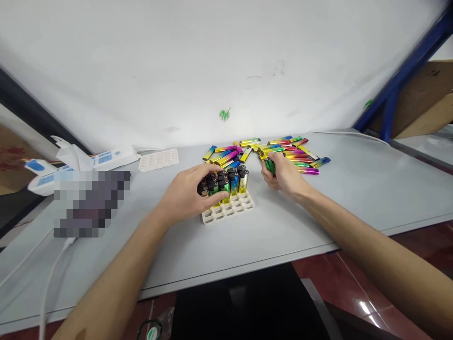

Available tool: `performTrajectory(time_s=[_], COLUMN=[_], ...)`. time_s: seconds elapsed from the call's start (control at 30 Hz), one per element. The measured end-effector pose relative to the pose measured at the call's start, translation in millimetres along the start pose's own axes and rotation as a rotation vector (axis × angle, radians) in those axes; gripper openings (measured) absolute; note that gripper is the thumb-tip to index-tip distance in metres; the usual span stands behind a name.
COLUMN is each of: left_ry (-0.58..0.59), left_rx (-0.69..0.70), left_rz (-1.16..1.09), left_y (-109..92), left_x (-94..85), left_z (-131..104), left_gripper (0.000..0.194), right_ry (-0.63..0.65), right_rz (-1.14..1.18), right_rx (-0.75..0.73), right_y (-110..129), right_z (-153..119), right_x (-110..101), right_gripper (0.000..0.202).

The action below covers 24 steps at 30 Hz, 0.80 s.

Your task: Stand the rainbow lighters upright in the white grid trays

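Note:
A white tray [231, 211] with rows of slots stands on the grey table, its front slots bare. Several lighters [243, 182] with black tops stand upright in its back part. My left hand [191, 191] curves around the lighters at the tray's left side, thumb in front and fingers behind, touching them. To the right of the tray, my right hand [283, 174] is closed on a green lighter [270, 165]. Shiny multicoloured lighter sleeves [228, 157] lie loose in a pile behind the tray and behind my right hand.
A second white slotted tray [159, 160] lies at the back left. Left of it are power strips [106, 158] and a pixelated dark object [92, 203] with a white cable. A white wall [219, 71] rises behind the table. Cardboard boxes [424, 94] stand at the right.

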<state>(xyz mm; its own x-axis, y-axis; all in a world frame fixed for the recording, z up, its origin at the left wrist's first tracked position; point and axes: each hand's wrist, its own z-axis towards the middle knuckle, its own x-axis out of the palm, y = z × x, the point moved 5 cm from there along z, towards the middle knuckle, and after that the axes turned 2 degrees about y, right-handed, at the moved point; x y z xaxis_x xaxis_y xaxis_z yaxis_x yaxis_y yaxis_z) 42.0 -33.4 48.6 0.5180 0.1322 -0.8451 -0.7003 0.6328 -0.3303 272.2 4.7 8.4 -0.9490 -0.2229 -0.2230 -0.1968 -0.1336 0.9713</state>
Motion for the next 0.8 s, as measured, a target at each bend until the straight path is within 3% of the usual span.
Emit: performTrajectory(time_s=[0.2,0.3,0.5,0.67,0.8], left_ry=[-0.001,0.007,0.027,0.024,0.033], left_rx=[-0.009,-0.026,-0.043,-0.043,-0.042], left_rz=[-0.002,0.0,-0.01,-0.004,0.0], left_y=[0.3,0.3,-0.7,-1.1,-1.3], left_x=[0.2,0.1,0.1,0.1,0.2], left_z=[0.6,0.6,0.0,0.6,0.7], left_gripper=[0.046,0.046,0.046,0.046,0.046], right_ry=[-0.027,0.001,0.082,0.052,0.014], right_rz=[0.119,0.112,-0.133,-0.084,-0.156], right_rx=[0.02,-0.068,-0.232,-0.302,-0.442], right_y=[4.0,15.2,39.9,41.0,39.1], right_z=[-3.6,-8.1,-21.1,-22.6,-25.9], right_x=[3.3,5.9,6.6,6.9,15.4], right_gripper=[0.058,0.053,0.037,0.03,0.034])
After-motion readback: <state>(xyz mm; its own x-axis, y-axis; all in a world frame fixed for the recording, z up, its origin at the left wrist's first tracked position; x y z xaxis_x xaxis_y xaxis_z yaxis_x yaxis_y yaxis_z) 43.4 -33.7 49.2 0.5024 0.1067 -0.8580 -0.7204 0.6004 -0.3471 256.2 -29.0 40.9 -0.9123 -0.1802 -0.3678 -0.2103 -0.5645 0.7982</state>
